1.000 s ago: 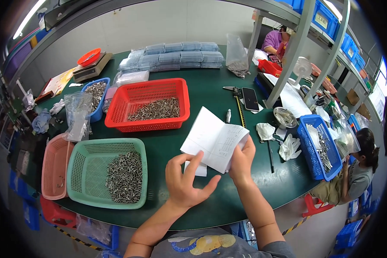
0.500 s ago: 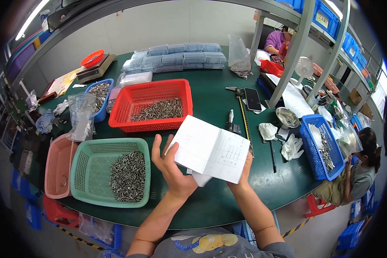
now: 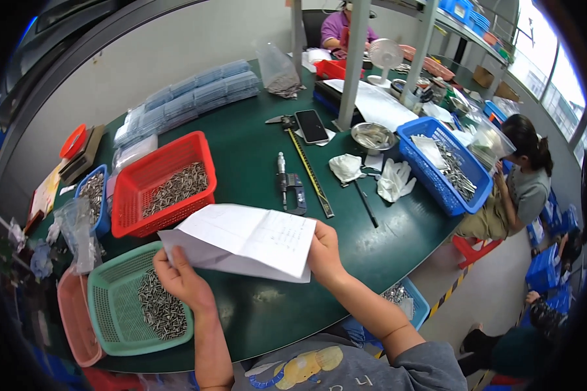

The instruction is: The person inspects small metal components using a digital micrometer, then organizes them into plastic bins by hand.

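Observation:
A folded white sheet of paper (image 3: 251,231) with pencil-like drawing lines on its right half is spread between my hands above the table. My left hand (image 3: 186,283) grips its left edge, thumb in front, beside the green basket. At the right edge, my right hand (image 3: 325,253) pinches the sheet, its fingers partly hidden behind it. A second layer of the paper hangs below the upper one. The green basket (image 3: 101,293) holds many small metal pins, and the red basket (image 3: 127,212) behind the paper holds more.
Beyond the paper lie a micrometer (image 3: 282,179), a yellow tape measure (image 3: 310,173), a phone (image 3: 312,126) and a caliper (image 3: 280,120). White gloves (image 3: 394,181), a black pen (image 3: 366,205), a metal bowl (image 3: 373,137) and a blue basket (image 3: 460,207) are at right. Two people sit nearby.
The view has swung to the right. My hands have moved apart, the paper has been unfolded wider and turned, and my left hand has gone from spread fingers to gripping its left edge.

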`<state>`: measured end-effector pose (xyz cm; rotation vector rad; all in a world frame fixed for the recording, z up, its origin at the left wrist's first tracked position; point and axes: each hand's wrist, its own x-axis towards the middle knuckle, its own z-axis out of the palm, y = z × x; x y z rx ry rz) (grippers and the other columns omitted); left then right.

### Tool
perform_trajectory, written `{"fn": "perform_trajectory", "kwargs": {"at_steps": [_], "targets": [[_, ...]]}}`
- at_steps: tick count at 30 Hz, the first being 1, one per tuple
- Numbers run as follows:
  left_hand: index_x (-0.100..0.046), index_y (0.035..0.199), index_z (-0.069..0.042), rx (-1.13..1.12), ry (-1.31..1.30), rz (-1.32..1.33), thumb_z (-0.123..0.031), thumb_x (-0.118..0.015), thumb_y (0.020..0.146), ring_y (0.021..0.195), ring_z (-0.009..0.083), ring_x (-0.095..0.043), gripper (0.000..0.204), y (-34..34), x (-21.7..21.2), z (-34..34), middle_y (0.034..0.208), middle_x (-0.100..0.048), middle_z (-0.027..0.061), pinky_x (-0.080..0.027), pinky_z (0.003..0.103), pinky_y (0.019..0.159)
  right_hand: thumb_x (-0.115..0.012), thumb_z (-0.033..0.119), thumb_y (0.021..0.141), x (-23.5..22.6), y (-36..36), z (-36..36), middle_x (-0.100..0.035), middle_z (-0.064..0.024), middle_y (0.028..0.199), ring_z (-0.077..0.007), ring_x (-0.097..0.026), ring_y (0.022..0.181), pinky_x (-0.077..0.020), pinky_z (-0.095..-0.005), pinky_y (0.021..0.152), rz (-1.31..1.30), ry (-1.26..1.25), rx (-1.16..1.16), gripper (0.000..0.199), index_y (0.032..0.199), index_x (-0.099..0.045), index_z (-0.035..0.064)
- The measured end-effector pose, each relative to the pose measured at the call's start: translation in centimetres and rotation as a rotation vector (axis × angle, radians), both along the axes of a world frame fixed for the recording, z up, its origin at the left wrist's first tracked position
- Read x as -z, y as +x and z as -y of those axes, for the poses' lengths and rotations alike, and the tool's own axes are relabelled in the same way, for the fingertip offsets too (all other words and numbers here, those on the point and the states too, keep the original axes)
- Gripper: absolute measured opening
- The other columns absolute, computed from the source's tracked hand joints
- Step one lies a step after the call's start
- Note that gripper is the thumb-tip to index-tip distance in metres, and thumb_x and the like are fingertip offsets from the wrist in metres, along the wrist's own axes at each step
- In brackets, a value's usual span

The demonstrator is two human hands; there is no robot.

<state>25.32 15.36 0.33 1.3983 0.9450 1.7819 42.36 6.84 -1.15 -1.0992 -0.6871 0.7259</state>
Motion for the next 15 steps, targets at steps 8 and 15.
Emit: {"fn": "perform_trajectory", "kwargs": {"at_steps": [8, 15], "targets": [[-0.042, 0.098, 0.0, 0.023, -0.07, -0.019, -0.01, -0.045, 0.085, 0.058, 0.0058, -0.044, 0.017, -0.8, 0.0, -0.3, 0.065, -0.046, 0.001, -0.039, 0.018, 0.059, -0.045, 0.017, 0.085, -0.4, 3.9, 5.7, -0.055, -0.0028, 0.07, -0.0054, -0.047, 0.065, -0.0394, -0.0206, 0.057, 0.352, -0.242, -0.297, 0.023, 0.09, -0.055, -0.0021], [-0.046, 0.093, 0.0, 0.192, -0.169, -0.117, -0.012, -0.043, 0.085, 0.052, 0.0058, -0.04, 0.015, -0.8, 2.6, 1.2, 0.061, -0.043, 0.0015, -0.037, 0.019, 0.049, -0.057, 0.028, 0.078, -1.4, 9.7, 5.1, -0.059, -0.0075, 0.074, -0.0102, -0.053, 0.062, -0.0431, -0.0243, 0.056, 0.497, -0.387, -0.786, 0.039, 0.102, -0.052, -0.0019]]}}
